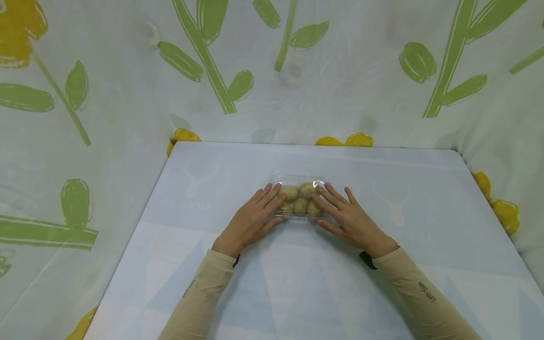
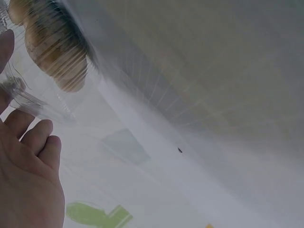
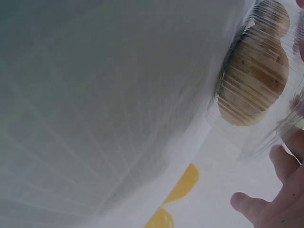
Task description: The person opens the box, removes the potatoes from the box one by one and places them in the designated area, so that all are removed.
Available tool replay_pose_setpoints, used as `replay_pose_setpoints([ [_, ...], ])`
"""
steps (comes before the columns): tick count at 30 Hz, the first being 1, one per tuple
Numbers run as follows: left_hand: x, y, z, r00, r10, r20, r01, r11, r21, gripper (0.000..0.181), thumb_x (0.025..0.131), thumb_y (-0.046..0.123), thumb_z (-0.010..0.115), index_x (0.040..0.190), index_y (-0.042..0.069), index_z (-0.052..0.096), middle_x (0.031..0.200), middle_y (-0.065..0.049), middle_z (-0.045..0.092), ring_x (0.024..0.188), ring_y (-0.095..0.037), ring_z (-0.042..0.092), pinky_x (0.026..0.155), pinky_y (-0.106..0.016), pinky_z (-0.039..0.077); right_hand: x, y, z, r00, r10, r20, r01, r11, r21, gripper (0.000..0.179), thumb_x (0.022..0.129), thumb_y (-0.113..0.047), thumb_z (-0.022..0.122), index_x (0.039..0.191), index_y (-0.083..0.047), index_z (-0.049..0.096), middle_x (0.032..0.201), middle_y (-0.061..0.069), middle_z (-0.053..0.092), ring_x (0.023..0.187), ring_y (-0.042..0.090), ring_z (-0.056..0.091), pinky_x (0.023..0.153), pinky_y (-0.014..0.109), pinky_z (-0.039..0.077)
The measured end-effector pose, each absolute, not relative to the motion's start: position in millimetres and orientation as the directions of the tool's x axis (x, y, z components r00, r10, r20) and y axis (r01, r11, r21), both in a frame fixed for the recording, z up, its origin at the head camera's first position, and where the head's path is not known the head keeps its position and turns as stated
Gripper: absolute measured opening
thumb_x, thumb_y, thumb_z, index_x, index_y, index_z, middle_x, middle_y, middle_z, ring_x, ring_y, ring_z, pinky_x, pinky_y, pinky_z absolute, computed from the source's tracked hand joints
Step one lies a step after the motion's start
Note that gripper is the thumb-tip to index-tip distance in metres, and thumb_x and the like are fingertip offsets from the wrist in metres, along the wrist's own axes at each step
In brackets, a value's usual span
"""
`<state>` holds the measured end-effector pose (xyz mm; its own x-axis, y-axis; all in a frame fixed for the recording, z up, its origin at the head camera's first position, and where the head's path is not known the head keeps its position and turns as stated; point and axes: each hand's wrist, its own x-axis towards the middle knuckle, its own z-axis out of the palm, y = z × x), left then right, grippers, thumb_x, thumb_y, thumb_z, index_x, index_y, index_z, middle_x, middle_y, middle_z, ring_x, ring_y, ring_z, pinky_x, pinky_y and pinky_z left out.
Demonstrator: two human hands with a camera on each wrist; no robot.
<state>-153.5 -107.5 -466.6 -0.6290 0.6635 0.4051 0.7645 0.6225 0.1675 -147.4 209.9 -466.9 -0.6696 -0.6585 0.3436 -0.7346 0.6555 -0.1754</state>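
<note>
A clear plastic box (image 1: 299, 179) with a lid lies near the middle of the table, and several tan, potato-like oval things (image 1: 300, 206) show through it. My left hand (image 1: 254, 218) rests its fairly straight fingers on the box's left end, thumb at the front edge. On the right end, the fingers of my right hand (image 1: 350, 218) lie spread, with that thumb also by the front edge. Ridged clear plastic covers the potato-like things (image 2: 57, 45) in the left wrist view. In the right wrist view, fingertips overlap the box's rim beside another one (image 3: 256, 76).
The table (image 1: 306, 283) has a pale blue and white cover with faint deer-head prints. A white curtain (image 1: 331, 104) with green leaves and yellow flowers hangs behind and along both sides. Both forearms wear beige sleeves (image 1: 199, 293).
</note>
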Motion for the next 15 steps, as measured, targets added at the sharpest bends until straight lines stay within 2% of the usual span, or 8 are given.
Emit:
replay_pose_setpoints([
  [15, -152.7, -106.7, -463.2, -0.689, 0.655, 0.308, 0.722, 0.658, 0.214, 0.062, 0.103, 0.04, 0.059, 0.154, 0.007, 0.044, 0.164, -0.013, 0.03, 0.151, -0.032, 0.027, 0.123, -0.042, 0.023, -146.1, 208.4, -464.6, -0.701, -0.642, 0.309, -0.708, 0.677, -0.2, 0.069, 0.097, -0.037, 0.067, 0.156, -0.012, 0.042, 0.165, 0.007, 0.03, 0.153, 0.03, 0.023, 0.115, 0.071, 0.018],
])
